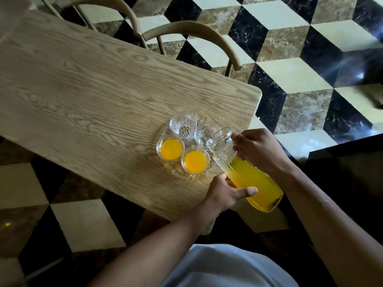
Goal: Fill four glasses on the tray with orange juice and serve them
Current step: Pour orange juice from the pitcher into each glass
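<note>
A clear glass tray (178,175) sits near the table's right end with several glasses on it. Two glasses hold orange juice: one on the left (170,149) and one nearer me (195,161). Two others are empty: a far one (182,125) and one on the right (202,134), partly behind the pitcher's mouth. A ribbed glass pitcher (251,180) of orange juice is tilted, its spout over the right-hand empty glass. My right hand (258,151) grips the pitcher's handle. My left hand (224,193) supports the pitcher's body from below.
The wooden table (87,96) stretches away to the left. Two curved-back wooden chairs (192,31) stand along its far side. The floor around is patterned in black, cream and brown tiles (300,73). The table's right edge is close to the tray.
</note>
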Demonstrator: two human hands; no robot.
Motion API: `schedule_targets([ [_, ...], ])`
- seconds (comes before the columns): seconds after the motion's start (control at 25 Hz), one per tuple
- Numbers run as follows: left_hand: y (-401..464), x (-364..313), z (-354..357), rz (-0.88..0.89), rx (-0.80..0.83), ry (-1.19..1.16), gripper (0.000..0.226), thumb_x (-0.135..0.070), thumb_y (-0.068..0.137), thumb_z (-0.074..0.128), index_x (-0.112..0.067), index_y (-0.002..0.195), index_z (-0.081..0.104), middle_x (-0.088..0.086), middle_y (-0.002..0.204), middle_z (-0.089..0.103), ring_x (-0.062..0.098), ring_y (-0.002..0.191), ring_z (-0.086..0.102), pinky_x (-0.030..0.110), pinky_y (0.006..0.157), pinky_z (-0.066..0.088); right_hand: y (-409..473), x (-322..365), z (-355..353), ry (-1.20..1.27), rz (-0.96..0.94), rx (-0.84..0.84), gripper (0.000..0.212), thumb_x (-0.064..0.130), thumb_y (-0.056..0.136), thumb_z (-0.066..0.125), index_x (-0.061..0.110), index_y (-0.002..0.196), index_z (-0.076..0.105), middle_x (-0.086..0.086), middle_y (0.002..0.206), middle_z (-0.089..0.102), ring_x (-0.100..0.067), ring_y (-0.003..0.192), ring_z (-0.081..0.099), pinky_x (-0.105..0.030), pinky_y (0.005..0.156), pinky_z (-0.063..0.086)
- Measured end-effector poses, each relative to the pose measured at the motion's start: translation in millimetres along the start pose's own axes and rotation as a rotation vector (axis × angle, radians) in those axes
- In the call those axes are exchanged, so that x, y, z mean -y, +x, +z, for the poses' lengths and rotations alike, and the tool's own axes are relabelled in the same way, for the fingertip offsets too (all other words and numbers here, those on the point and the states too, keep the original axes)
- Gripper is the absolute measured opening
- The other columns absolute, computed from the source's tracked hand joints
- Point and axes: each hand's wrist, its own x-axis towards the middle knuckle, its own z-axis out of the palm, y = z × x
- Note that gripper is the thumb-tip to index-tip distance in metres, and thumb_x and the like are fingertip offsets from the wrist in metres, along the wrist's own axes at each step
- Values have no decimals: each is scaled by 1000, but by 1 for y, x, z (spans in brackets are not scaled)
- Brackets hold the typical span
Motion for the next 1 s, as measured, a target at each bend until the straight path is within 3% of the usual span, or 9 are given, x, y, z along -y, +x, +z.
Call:
schedule_targets([
  [0.08, 6, 1, 8, -33, -25, -26, 98, -76, 33, 96, -13, 103, 70, 4, 101, 81, 27, 94, 79, 48, 84, 65, 6, 0, -3, -1, 0, 23, 44, 35, 100, 59, 12, 62, 65, 8, 43, 58, -3, 40, 49, -25, 52, 40],
  [0.2, 12, -3, 15, -48, -51, -62, 121, -82, 28, 92, -3, 116, 66, 4, 104, 76, 20, 89, 72, 40, 75, 62, 15, 0, -6, -19, -2, 66, 44, 34, 100, 58, 13, 62, 64, 11, 43, 58, -2, 40, 49, -23, 50, 38],
  [0.32, 20, -2, 22, -52, -57, -104, 136, -81, 30, 93, 7, 128, 57, 26, 117, 72, 34, 110, 73, 46, 77, 60, 23, 4, -8, -79, -2, 80, 44, 35, 100, 58, 14, 63, 65, 11, 43, 58, -2, 37, 49, -19, 48, 38],
  [0.4, 23, -1, 27, -56, -53, -123, 138, -80, 34, 94, 10, 131, 53, 30, 120, 70, 39, 116, 69, 47, 75, 59, 27, 5, -9, -115, -5, 79, 44, 36, 100, 58, 14, 64, 66, 10, 43, 59, -1, 37, 50, -15, 45, 38],
  [0.48, 24, -2, 29, -77, -57, -136, 137, -81, 33, 93, 8, 129, 55, 17, 104, 70, 26, 95, 71, 42, 70, 54, 31, 7, -8, -146, -10, 81, 44, 37, 100, 58, 13, 64, 67, 7, 46, 60, -1, 37, 51, -18, 47, 39],
  [0.6, 24, -9, 33, -73, -37, -180, 113, -84, 29, 90, -5, 105, 63, 1, 92, 61, 15, 79, 54, 32, 65, 47, 38, 9, -9, -174, 0, 90, 45, 37, 100, 58, 13, 63, 67, 6, 45, 59, -1, 37, 50, -23, 52, 40],
  [0.68, 25, -9, 36, -78, -33, -219, 108, -83, 28, 89, -9, 102, 64, -1, 88, 59, 14, 77, 51, 32, 63, 45, 40, 8, -8, -193, -2, 100, 46, 38, 99, 58, 13, 62, 67, 7, 44, 60, -3, 39, 51, -24, 54, 41],
  [0.84, 27, -7, 39, -90, -47, -262, 126, -76, 37, 94, 8, 123, 57, 1, 94, 56, 13, 84, 49, 25, 60, 43, 44, 8, -9, -213, -15, 119, 46, 39, 99, 58, 13, 63, 68, 2, 52, 64, -11, 48, 57, -29, 59, 46],
  [1.0, 26, -15, 39, -115, 11, -349, 88, -66, 41, 97, -11, 98, 60, 0, 84, 54, 13, 73, 46, 31, 59, 41, 48, 13, -7, -216, -9, 132, 45, 37, 99, 59, 12, 63, 69, 1, 54, 65, -16, 54, 60, -34, 65, 50],
])
